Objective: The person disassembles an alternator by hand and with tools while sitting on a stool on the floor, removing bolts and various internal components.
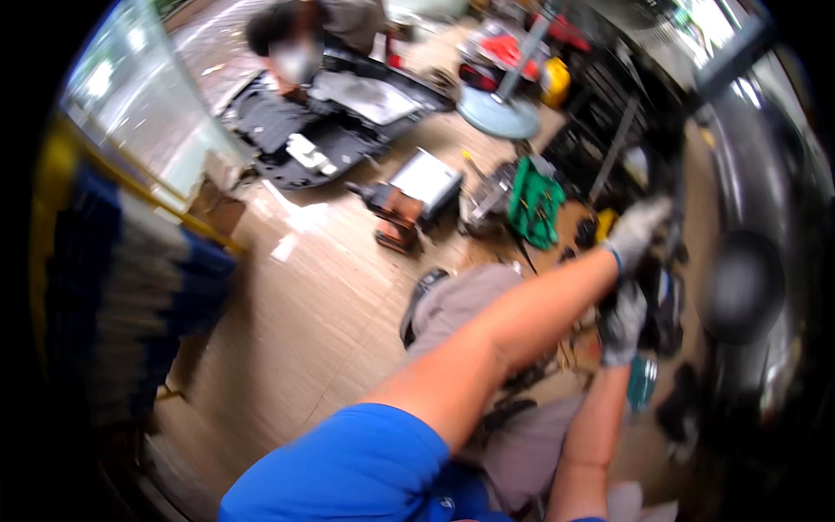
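Both my hands wear pale, greyish gloves and are close together at the right, beside a dark, glossy curved body panel [744, 196] that looks like part of a vehicle. My left hand [642, 233] reaches farther out, next to dark parts near the panel. Nearer to me, my right hand [623, 324] is just below it, beside a black part [668, 313]. Blur hides the fingers of both hands and anything in them. A green tool case [535, 207] lies open left of my left hand, and a small teal box [642, 383] is near my right wrist.
On the tiled floor lie a brown-and-black power tool [400, 216] and a white-topped box [428, 181]. Beyond them another person [300, 43] bends over a large black plastic panel [339, 130]. A round-based stand [497, 113] is farther back. Blue stacked material [130, 287] fills the left.
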Tool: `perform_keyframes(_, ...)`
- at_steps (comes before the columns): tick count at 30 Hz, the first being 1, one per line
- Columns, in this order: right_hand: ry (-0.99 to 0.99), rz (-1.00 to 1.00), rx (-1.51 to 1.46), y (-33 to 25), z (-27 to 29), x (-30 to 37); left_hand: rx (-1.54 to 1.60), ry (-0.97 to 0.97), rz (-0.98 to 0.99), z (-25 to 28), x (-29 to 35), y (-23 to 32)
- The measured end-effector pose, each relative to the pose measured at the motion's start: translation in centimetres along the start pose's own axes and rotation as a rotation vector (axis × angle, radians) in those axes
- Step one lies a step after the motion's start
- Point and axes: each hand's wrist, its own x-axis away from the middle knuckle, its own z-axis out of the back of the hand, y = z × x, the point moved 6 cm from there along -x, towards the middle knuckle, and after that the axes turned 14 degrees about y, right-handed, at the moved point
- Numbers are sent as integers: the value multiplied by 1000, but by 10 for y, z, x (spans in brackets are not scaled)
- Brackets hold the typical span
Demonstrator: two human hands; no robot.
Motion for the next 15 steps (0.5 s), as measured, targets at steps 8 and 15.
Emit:
perform_keyframes(8,172,-108,732,13,25,7,-633,-27,-140,23,3,42)
perform_keyframes(15,46,-124,1543,140,151,36,-1361,40,-401,8,66,121)
